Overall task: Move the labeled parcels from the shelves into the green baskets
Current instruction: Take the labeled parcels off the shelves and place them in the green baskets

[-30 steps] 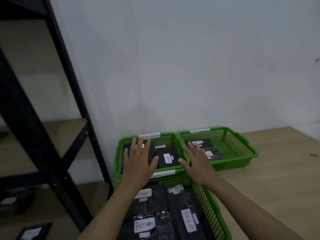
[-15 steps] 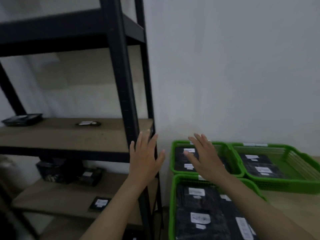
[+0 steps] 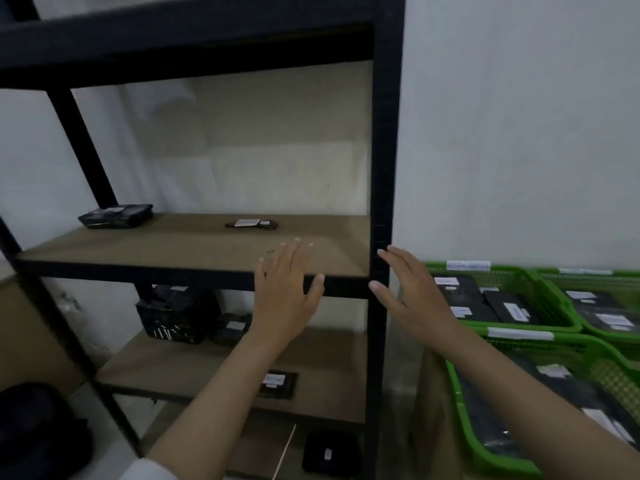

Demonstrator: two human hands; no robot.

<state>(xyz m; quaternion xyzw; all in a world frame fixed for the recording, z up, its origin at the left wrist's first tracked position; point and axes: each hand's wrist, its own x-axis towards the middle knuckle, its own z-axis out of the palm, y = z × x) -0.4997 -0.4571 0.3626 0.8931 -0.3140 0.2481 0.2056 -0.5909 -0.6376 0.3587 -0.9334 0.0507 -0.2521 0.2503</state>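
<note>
A black metal shelf unit [image 3: 381, 168] with wooden boards fills the left. On its middle board lie a thin labeled black parcel [image 3: 252, 224] and a thicker one [image 3: 116, 216] at the far left. The board below holds a bulky black parcel [image 3: 176, 315], a smaller one [image 3: 231, 328] and a flat one [image 3: 278, 382]. Another parcel [image 3: 329, 453] lies on the lowest board. Green baskets [image 3: 530, 282] with black parcels stand at the right. My left hand [image 3: 285, 296] hovers empty, fingers spread, at the middle board's front edge. My right hand [image 3: 412, 292] is empty beside the shelf post.
A white wall [image 3: 519, 133] stands behind the baskets. A dark rounded object [image 3: 38, 434] sits on the floor at the lower left. The baskets rest on a wooden surface [image 3: 433, 410] right of the shelf post.
The view has swung left from the baskets to the shelf unit. Both hands moved left with it, from above the baskets to the middle board's front edge, still empty.
</note>
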